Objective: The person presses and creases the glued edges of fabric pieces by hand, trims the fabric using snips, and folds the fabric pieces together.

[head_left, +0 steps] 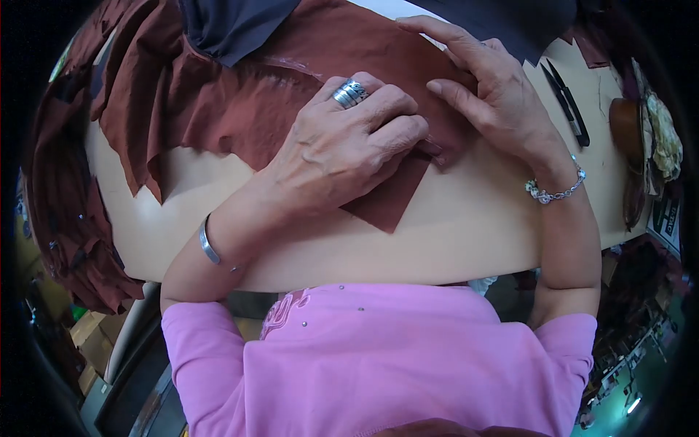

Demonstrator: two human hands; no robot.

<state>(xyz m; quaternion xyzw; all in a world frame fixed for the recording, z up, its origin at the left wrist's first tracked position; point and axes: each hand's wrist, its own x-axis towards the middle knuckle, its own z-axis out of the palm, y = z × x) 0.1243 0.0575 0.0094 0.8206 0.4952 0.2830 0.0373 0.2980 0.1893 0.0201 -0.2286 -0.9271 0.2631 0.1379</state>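
Observation:
A reddish-brown piece of fabric [233,109] lies on the pale table, with a lower flap of the same cloth [389,197] hanging toward me. My left hand [349,138], with a ring on it, is closed over the fabric near a folded edge; its fingertips are hidden under the knuckles. My right hand [495,95] rests at the cloth's right side, thumb and fingers apart, fingertips on or close to the fabric. Black thread snips [564,103] lie on the table to the right of that hand.
Dark navy cloth [233,29] overlaps the fabric at the upper left, and more dark cloth [502,25] lies at the top right. Brown cloth [65,218] hangs over the table's left edge. A brown roll-like object [625,124] stands at the right edge of the table [466,247].

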